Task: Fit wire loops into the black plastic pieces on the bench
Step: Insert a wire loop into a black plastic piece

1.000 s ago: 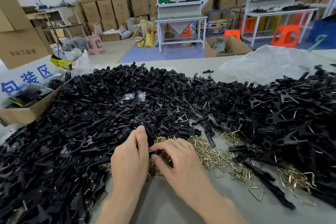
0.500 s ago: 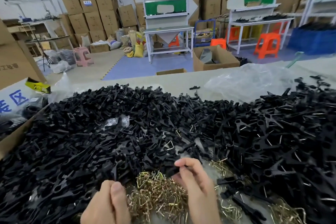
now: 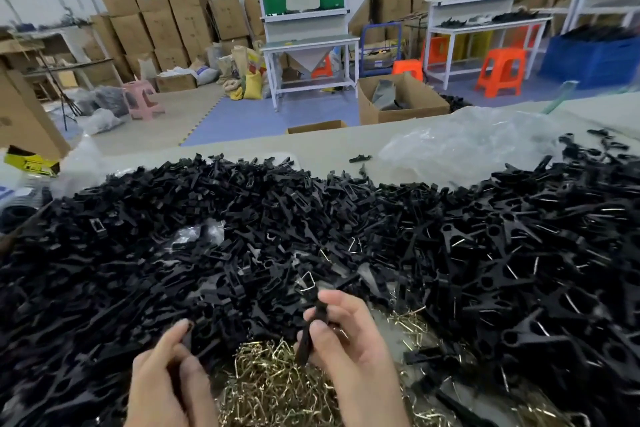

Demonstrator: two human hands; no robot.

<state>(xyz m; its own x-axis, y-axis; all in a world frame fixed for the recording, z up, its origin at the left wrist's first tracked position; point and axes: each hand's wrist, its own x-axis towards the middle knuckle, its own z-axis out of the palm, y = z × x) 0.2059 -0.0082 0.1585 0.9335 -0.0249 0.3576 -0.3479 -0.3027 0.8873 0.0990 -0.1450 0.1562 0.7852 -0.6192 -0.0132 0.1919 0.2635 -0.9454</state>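
A wide heap of black plastic pieces [image 3: 242,246] covers the bench. Brass-coloured wire loops [image 3: 273,381] lie in a pile at the near edge, between my hands. My right hand [image 3: 349,354] pinches one long black plastic piece [image 3: 310,333] upright above the loops. My left hand [image 3: 166,378] is curled at the heap's near edge, thumb and fingertips closed on a small black piece [image 3: 188,334] that is mostly hidden. On the right, the heaped black pieces with wire loops in them [image 3: 519,270] show silver wires.
A clear plastic bag [image 3: 464,146] lies on the bench beyond the heap. A cardboard box [image 3: 20,121] stands at the far left. Past the bench are stacked cartons, white workbenches [image 3: 308,45], orange stools [image 3: 500,71] and a blue crate [image 3: 592,59].
The view has tilted up, so both hands sit lower in frame. My right hand has lifted a black piece off the pile; my left hand has moved left, away from the loops.
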